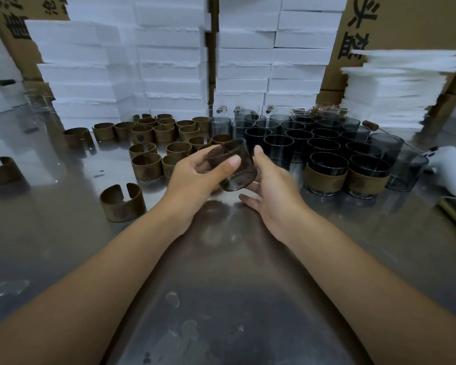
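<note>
Left hand [195, 177] grips tilted glass [232, 167]; right hand [271, 188] spread just beside it.

Left hand [195, 177] curled, right hand [273, 192] loose

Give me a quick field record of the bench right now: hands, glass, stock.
held: dark glass, tilted, off the table
left hand: grips the glass, thumb on its wall
right hand: thumb against the glass, fingers straight
left stock: loose brown sleeves
right stock: bare dark glasses; two sleeved glasses in front
</note>
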Demonstrator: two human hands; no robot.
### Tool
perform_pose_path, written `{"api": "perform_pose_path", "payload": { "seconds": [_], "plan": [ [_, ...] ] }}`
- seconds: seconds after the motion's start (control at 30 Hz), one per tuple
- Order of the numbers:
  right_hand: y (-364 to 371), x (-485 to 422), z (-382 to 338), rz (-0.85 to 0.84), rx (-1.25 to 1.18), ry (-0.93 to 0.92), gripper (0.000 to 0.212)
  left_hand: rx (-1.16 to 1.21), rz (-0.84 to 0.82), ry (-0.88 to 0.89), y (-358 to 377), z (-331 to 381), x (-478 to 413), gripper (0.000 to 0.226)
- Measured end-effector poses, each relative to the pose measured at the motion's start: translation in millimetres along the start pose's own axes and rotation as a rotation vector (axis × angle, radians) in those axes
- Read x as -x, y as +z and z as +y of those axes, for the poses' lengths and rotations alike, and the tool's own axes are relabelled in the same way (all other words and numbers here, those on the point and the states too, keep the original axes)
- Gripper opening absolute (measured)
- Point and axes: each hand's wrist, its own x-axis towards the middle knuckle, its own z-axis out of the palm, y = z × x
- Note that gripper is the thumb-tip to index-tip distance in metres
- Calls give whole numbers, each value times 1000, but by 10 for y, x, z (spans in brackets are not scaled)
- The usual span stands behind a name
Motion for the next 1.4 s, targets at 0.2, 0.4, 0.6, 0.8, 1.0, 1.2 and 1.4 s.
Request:
{"api": "perform_pose_path", "payload": {
  "seconds": [0.2, 0.4, 0.6, 0.8, 1.0, 1.2, 1.4],
  "plan": [
    [-30, 12, 59, -118, 284, -323, 21, 96, -18, -183, 31, -6, -23, 62],
    [-28, -12, 79, -104, 293, -336, 25, 166, -74, -169, 50, 2, -10, 59],
    [-5, -7, 89, -65, 243, -289, 33, 228, -73, -176, -12, -1, -8, 56],
    [-31, 13, 28, -111, 109, -218, 18, 220, -61, -231, -38, -19, -27, 63],
    [-46, 16, 16, -125, 83, -190, 19, 217, -100, -218, -43, -13, -25, 45],
    [-82, 17, -12, -168, 0, -141, 22, 228, -108, -215, -27, -2, -30, 43],
    [-123, -23, -16, -164, -119, -59, 33, 329, -192, -198, -51, 10, -34, 42]
  ]
}}
